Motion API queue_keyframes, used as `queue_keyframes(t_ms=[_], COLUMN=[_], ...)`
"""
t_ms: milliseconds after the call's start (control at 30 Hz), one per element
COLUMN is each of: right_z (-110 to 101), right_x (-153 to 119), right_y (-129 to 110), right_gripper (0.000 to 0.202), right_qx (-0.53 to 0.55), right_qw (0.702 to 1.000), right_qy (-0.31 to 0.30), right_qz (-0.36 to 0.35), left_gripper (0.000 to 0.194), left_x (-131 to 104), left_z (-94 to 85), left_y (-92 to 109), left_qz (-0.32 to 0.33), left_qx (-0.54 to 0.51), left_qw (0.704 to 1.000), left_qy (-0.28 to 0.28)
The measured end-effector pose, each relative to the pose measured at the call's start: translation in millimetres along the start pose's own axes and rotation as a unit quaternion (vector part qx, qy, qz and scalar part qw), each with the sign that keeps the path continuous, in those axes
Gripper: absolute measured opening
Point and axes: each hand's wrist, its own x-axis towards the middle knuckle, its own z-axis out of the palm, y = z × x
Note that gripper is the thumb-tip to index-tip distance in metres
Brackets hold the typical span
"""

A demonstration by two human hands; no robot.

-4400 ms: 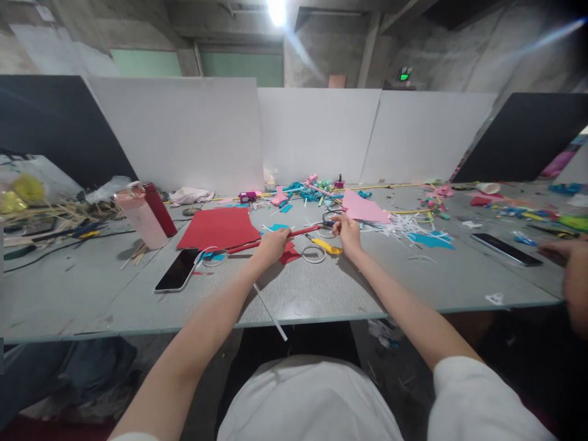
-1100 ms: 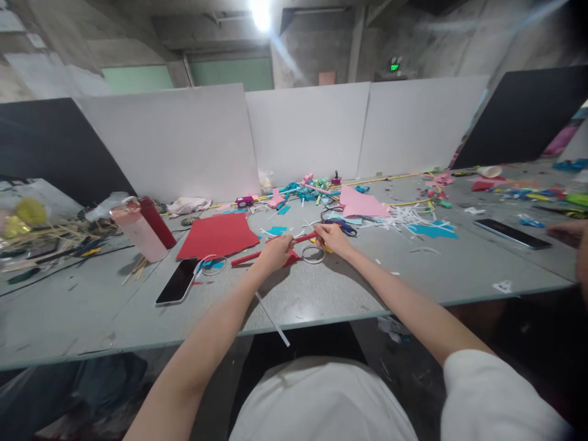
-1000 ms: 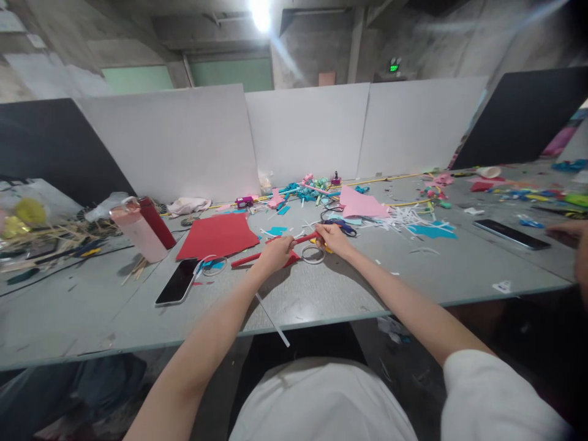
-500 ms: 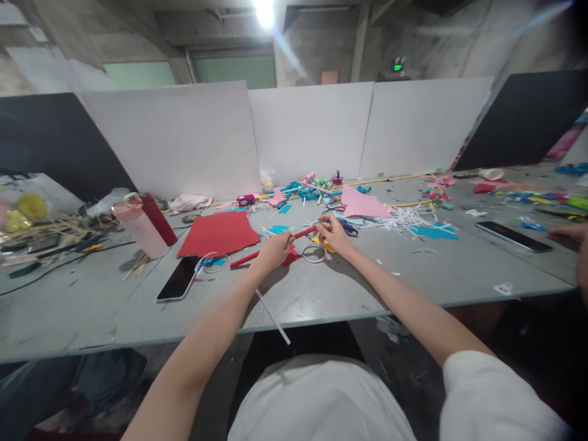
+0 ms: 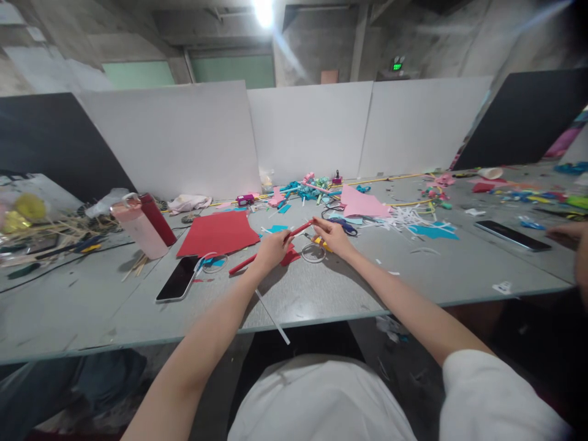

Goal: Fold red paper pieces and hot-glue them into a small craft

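Note:
A thin red stick (image 5: 301,229), like a rolled paper tube, slants across the table between my hands. My left hand (image 5: 274,247) is wrapped round its middle, and its lower end sticks out to the left past my wrist. At the stick's upper end, the fingertips of my right hand (image 5: 332,236) pinch it. Below my hands lie a small red paper scrap (image 5: 290,256) and a clear ring of tape (image 5: 313,252). Dark blue scissors (image 5: 345,227) lie just beyond my right hand, and a yellow piece is partly hidden beneath it.
Left of my hands are a red sheet (image 5: 218,234), a phone (image 5: 178,279) and a pink bottle (image 5: 141,229). White strips (image 5: 407,218) and pink paper (image 5: 364,202) lie to the right. Another phone (image 5: 512,236) is near a co-worker's hand (image 5: 567,231). White panels (image 5: 312,131) stand behind.
My right hand's fingers have shifted slightly left at the stick's upper end, and more of that tip shows. My left hand has moved slightly left, still holding the stick.

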Motion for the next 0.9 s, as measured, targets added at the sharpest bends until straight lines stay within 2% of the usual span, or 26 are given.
queue_keyframes(t_ms=[233, 400, 633, 900], right_z=[-2.7, -1.6, -1.2, -0.5], right_x=[-1.5, -2.7, -2.5, -5.0], right_y=[2.8, 1.7, 2.9, 2.9], right_gripper=[0.071, 0.068, 0.065, 0.056], right_qx=[-0.01, -0.017, -0.033, -0.044], right_qw=[1.0, 0.999, 0.999, 0.998], right_qy=[-0.027, -0.034, -0.034, -0.045], right_qz=[0.008, -0.001, -0.009, -0.02], left_gripper=[0.035, 0.034, 0.032, 0.031], left_x=[-0.7, -2.1, -2.6, -2.5], left_z=[0.5, -1.1, 2.1, 0.0], left_y=[-3.2, -1.5, -6.5, -3.8], left_qz=[0.026, 0.015, 0.04, 0.025], left_qx=[-0.003, 0.004, 0.0, 0.017], left_qw=[1.0, 1.0, 0.999, 1.0], left_qy=[-0.004, -0.011, 0.009, 0.0])
